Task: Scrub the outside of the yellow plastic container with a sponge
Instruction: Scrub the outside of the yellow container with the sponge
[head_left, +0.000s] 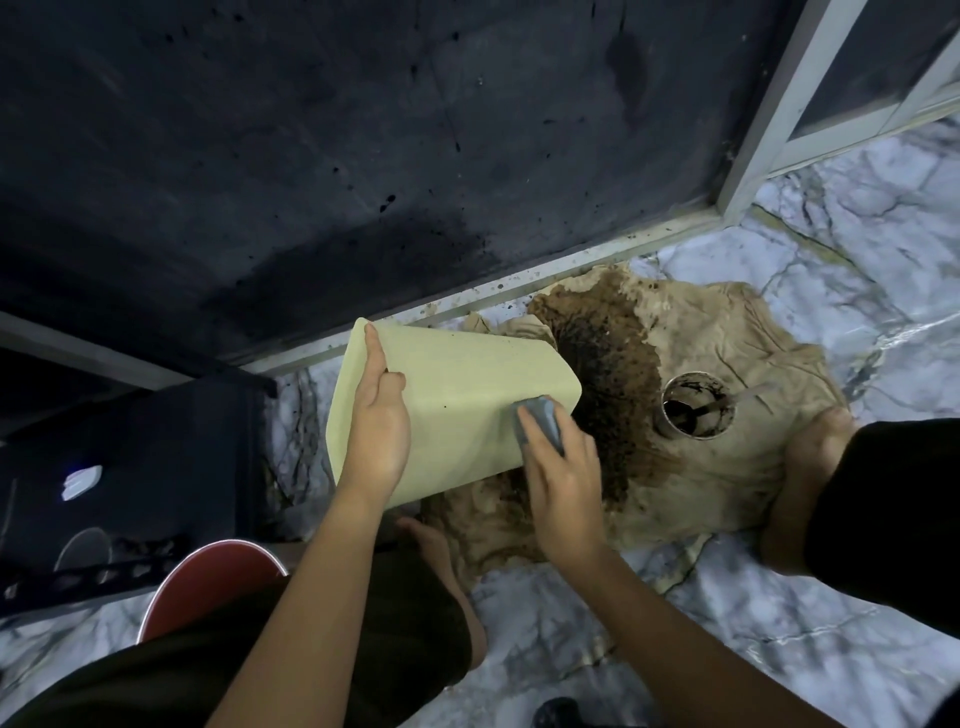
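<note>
The pale yellow plastic container (462, 395) lies tilted on its side above a stained cloth, its bottom end pointing right. My left hand (376, 421) grips its upper side near the rim, fingers stretched along the wall. My right hand (563, 478) presses a grey sponge (540, 421) against the container's outer wall near the right lower corner. A few dark specks show on the yellow surface.
A beige cloth (727, 364) soaked with a dark brown stain covers the marble floor. A small round tin (698, 413) with dark residue stands on it. A red round stool (208, 582) is at lower left, a dark wall behind, my feet on either side.
</note>
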